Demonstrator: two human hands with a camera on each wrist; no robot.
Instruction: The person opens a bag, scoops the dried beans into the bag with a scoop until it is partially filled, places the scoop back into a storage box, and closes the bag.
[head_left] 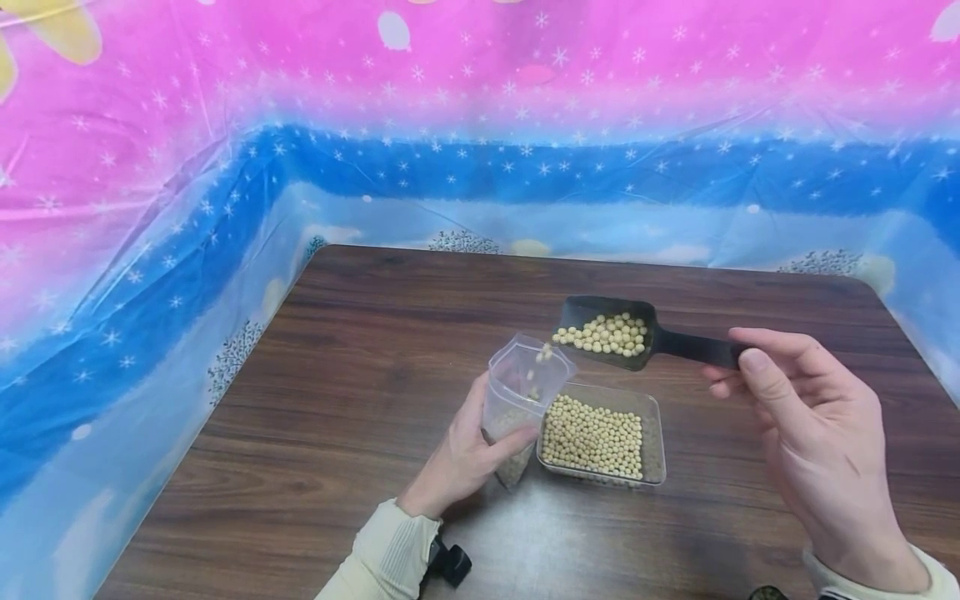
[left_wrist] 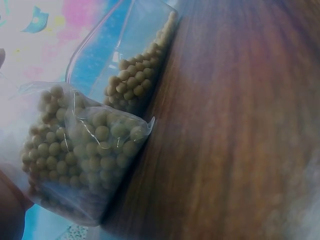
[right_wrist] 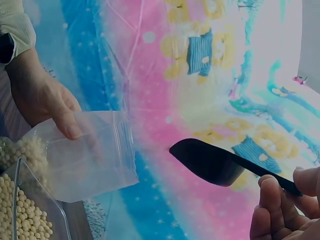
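Already partly filled, a clear bag gripped by the left hand is beside a tub; the right hand pinches a black scoop, beans seemingly left to pour.

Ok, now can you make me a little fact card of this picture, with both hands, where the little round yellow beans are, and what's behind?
Left hand: grips a clear, soft plastic bag, mouth open
Right hand: pinches the handle of a black, flat-fronted scoop
Scoop position: beside the bag's mouth
Round, pale-yellow beans: in the scoop, in the bag, and in a clear, rectangular box
Box position: on the brown, wood-grain table
Background: pink-and-blue cloth with white snowflakes
Bean count: too many to tell
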